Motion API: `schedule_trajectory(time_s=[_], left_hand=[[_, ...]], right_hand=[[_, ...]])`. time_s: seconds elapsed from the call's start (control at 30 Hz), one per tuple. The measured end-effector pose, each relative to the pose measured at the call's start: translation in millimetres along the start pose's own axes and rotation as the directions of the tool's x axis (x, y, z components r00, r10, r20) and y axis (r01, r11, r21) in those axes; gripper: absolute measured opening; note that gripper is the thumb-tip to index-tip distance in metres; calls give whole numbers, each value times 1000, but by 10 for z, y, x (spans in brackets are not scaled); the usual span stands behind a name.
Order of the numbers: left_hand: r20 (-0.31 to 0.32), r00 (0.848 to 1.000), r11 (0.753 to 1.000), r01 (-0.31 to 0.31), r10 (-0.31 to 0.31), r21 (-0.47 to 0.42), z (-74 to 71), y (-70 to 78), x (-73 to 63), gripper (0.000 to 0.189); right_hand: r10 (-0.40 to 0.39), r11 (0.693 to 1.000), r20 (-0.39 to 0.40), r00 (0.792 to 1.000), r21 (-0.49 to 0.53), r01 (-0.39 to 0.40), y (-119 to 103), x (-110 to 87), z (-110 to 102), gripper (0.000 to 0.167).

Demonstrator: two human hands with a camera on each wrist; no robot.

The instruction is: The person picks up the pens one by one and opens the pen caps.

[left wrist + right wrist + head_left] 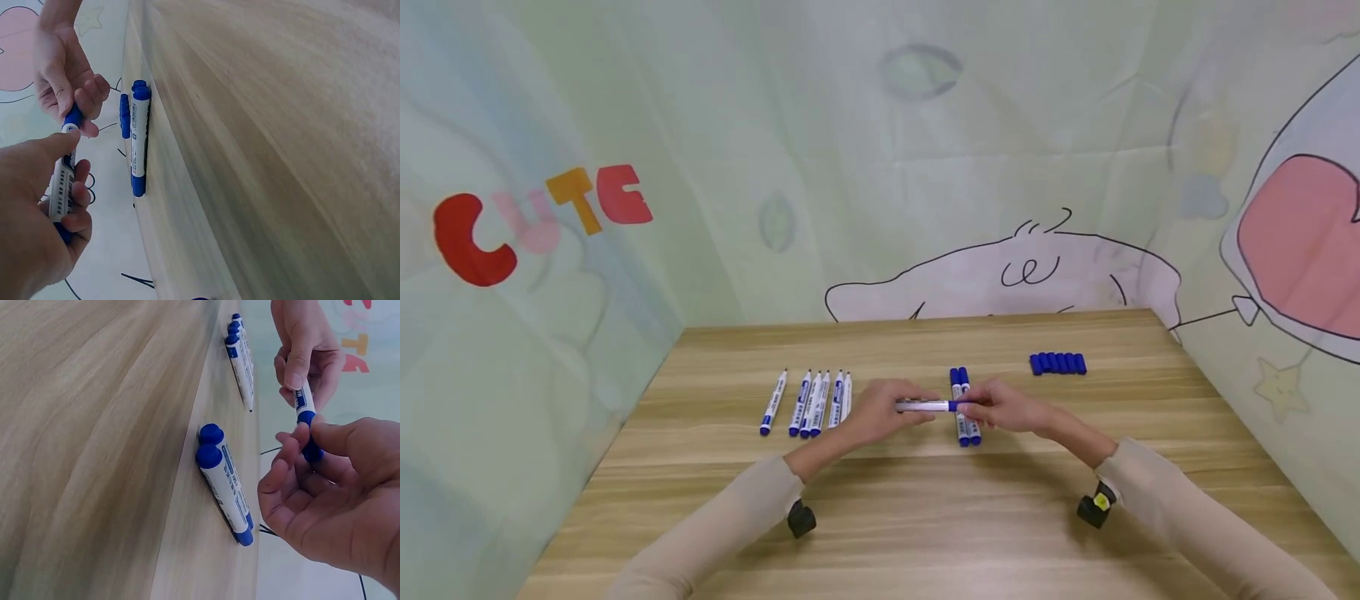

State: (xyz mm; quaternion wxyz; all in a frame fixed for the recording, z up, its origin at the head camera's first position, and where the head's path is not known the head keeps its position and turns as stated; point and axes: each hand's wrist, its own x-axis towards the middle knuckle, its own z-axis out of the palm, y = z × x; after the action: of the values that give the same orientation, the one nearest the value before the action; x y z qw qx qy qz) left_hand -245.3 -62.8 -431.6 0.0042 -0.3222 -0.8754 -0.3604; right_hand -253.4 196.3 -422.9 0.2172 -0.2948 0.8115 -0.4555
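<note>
A white-and-blue marker is held above a wooden table, its barrel grasped in the curled fingers of the left hand and its blue cap pinched between thumb and fingers of the right hand. Two capped markers are laid side by side below, with uncapped markers lined up to the left and loose blue caps set in a row at far right.

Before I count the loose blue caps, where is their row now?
In the head view, the row of blue caps lies on the right side of the table toward its far edge, right of the two capped markers.
</note>
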Motion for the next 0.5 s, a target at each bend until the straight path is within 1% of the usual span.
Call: schedule_trajectory(time_s=[0.13,0.3,0.37,0.5], left_hand=[[0,997,995,-74,74,68,7,-2,-34,26],[-5,986,973,-166,169,161,1,-5,-42,29],[-3,983,967,-182,186,180,-6,-3,-28,29],[4,982,962,-186,189,197,-28,14,6,30]], right_hand=[[-23,999,22,999,-35,24,-12,-10,16,25],[-92,985,10,996,-144,93,-24,-6,10,23],[-129,969,-7,992,-213,125,-28,-5,6,23],[-198,932,-54,979,-320,171,-28,-11,15,23]])
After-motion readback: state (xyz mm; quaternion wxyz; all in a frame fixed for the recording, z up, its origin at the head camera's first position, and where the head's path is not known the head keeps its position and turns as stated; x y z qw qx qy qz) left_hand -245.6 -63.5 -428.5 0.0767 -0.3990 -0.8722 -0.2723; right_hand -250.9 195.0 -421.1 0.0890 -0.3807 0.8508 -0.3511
